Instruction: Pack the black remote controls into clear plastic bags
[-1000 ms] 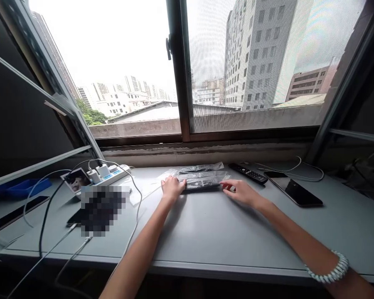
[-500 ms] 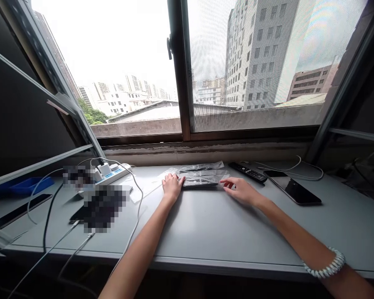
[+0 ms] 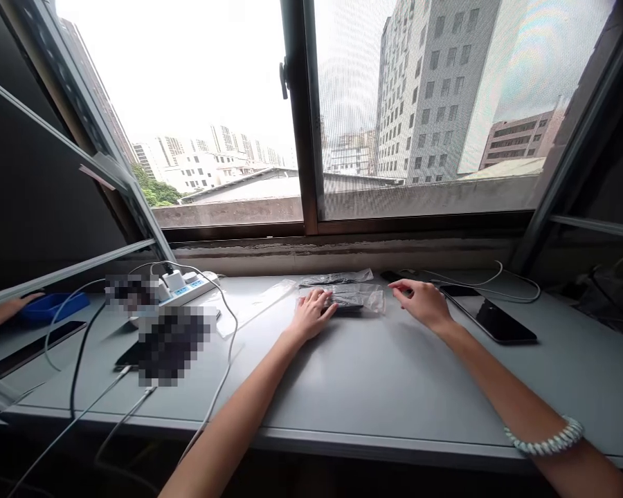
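Observation:
Several dark, flat items in clear plastic bags lie near the back middle of the desk. On the nearest clear bag (image 3: pixel 374 299), my left hand (image 3: pixel 313 315) rests palm down with its fingers stretched out over the dark contents. Just right of that bag hovers my right hand (image 3: pixel 420 302), its index finger and thumb slightly apart and nothing visible between them. It covers most of the black remote control (image 3: pixel 393 277). Behind the nearest bag lies another bagged dark item (image 3: pixel 337 278). What exactly the bags contain is too small to tell.
A black phone (image 3: pixel 493 315) lies at right beside a white cable. At left are a power strip (image 3: pixel 187 290), a blurred dark device (image 3: pixel 174 346) with cables and a blue tray (image 3: pixel 57 306). Another person's hand (image 3: pixel 13 308) reaches to that tray. Flat clear plastic (image 3: pixel 259 304) lies left of the bags.
My left hand has slid right, onto the bag. My right hand has moved right, off the bag's end and over the remote. Another person's hand has appeared at the blue tray.

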Demonstrator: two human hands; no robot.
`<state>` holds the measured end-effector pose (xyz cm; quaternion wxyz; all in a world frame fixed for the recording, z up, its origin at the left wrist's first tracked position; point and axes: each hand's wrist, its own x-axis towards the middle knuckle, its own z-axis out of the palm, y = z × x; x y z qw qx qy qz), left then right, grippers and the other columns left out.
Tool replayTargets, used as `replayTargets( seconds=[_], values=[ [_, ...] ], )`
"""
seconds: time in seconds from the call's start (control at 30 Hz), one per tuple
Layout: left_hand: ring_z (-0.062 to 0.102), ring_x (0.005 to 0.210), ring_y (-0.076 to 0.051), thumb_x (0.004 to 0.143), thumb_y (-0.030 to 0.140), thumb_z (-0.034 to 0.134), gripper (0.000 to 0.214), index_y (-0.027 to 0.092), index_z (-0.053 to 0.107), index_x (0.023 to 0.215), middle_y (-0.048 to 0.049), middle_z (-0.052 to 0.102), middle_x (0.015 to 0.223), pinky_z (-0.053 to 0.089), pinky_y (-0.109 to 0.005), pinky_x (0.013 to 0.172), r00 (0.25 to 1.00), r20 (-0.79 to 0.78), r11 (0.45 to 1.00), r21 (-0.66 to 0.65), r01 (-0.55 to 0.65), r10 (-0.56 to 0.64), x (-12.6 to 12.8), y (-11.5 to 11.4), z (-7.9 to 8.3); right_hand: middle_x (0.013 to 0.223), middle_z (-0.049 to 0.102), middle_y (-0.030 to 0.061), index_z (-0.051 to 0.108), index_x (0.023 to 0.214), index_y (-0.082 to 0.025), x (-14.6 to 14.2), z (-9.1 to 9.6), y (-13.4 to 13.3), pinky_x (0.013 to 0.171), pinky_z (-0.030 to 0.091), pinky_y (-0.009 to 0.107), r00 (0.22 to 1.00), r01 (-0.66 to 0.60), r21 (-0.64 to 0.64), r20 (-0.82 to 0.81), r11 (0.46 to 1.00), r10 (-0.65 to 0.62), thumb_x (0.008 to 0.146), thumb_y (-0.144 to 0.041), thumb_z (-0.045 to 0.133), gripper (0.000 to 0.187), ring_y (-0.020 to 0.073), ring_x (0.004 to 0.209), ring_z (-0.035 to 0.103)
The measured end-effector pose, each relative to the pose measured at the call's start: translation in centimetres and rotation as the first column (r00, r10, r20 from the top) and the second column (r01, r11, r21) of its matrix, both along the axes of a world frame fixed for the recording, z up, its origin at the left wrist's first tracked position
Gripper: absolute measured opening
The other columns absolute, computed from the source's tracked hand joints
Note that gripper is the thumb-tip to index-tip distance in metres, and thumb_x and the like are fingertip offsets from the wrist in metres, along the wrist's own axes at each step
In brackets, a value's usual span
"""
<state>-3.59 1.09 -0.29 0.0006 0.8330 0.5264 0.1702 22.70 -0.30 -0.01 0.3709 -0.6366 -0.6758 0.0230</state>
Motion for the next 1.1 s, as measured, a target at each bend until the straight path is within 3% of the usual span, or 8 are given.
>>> replayTargets(
  seconds=[0.2,0.37,0.57,0.63,0.7,0.83,0.93,1.1],
  values=[
    [0.028,0.129,-0.022,0.091,0.048,0.028,0.048,0.028,0.035,0.135,-0.0059,0.035,0.139,0.023,-0.041,0.105,0.999,-0.023,0.997,-0.071,-0.034,0.033,0.5,-0.1,-0.9,0.082,0.07,-0.0017,0.068,0.088,-0.029,1.5,0.2,0.5,0.056,0.037,0.027,0.992,0.122,-0.036,0.033,0.992,-0.12,0.076,-0.034,0.046,0.025,0.0187,0.07,0.062],
    [0.032,0.126,-0.022,0.091,0.048,0.029,0.046,0.029,0.04,0.131,-0.0052,0.04,0.135,0.024,-0.039,0.105,0.999,-0.029,0.997,-0.054,-0.047,0.046,0.5,0.0,-0.5,0.082,0.07,0.0029,0.069,0.089,-0.027,3.8,0.0,1.2,0.058,0.04,0.03,0.96,0.276,-0.02,0.044,0.961,-0.275,0.072,-0.031,0.05,0.026,0.0225,0.075,0.062],
    [0.032,0.126,-0.022,0.089,0.05,0.03,0.046,0.03,0.04,0.13,-0.0049,0.041,0.133,0.021,-0.041,0.106,0.998,-0.019,0.996,-0.067,-0.063,0.062,0.4,0.0,-0.4,0.1,0.065,0.0078,0.068,0.092,-0.021,5.3,-1.3,2.1,0.07,0.046,0.034,0.96,0.275,0.003,0.047,0.961,-0.275,0.07,-0.029,0.052,0.028,0.0245,0.087,0.06],
    [0.031,0.128,-0.023,0.089,0.051,0.03,0.049,0.03,0.037,0.132,-0.0057,0.039,0.134,0.02,-0.042,0.107,0.998,-0.015,0.996,-0.066,-0.057,0.056,0.3,0.0,-0.6,0.103,0.064,0.0072,0.067,0.094,-0.021,4.7,-1.5,2.2,0.076,0.046,0.035,0.981,0.19,0.035,0.029,0.981,-0.191,0.073,-0.029,0.051,0.028,0.0241,0.091,0.06],
    [0.026,0.131,-0.024,0.089,0.052,0.03,0.052,0.029,0.033,0.136,-0.0071,0.035,0.139,0.017,-0.044,0.108,0.998,-0.018,0.996,-0.069,-0.057,0.056,0.2,0.1,-0.8,0.105,0.064,0.0052,0.066,0.097,-0.023,3.5,-1.6,2.3,0.083,0.044,0.035,1.0,0.02,0.071,0.0,0.997,-0.02,0.077,-0.031,0.047,0.028,0.022,0.094,0.059],
    [0.012,0.136,-0.028,0.088,0.055,0.03,0.058,0.025,0.031,0.137,-0.0079,0.023,0.147,0.012,-0.046,0.109,0.998,-0.024,0.993,-0.101,-0.059,0.057,0.1,0.3,-1.1,0.116,0.061,0.005,0.062,0.108,-0.024,0.2,-1.8,1.9,0.093,0.039,0.038,0.956,-0.295,0.001,0.007,0.956,0.295,0.082,-0.042,0.045,0.036,0.0226,0.108,0.054],
    [0.011,0.137,-0.028,0.088,0.055,0.028,0.058,0.025,0.029,0.138,-0.0075,0.024,0.147,0.011,-0.046,0.109,0.998,-0.032,0.992,-0.118,-0.049,0.045,0.0,0.3,-1.1,0.126,0.055,0.005,0.054,0.121,-0.025,-1.7,-2.3,1.4,0.101,0.031,0.041,0.92,-0.386,-0.07,0.038,0.92,0.389,0.085,-0.045,0.04,0.043,0.0229,0.118,0.047],
    [0.011,0.136,-0.029,0.087,0.056,0.029,0.061,0.024,0.027,0.139,-0.0087,0.022,0.148,0.011,-0.047,0.109,0.999,-0.044,0.989,-0.145,-0.036,0.03,-0.1,0.4,-1.0,0.133,0.049,0.0065,0.042,0.133,-0.025,-3.1,-3.1,1.2,0.104,0.025,0.044,0.895,-0.428,-0.161,0.063,0.889,0.442,0.084,-0.05,0.04,0.055,0.0237,0.125,0.04]
  ],
)
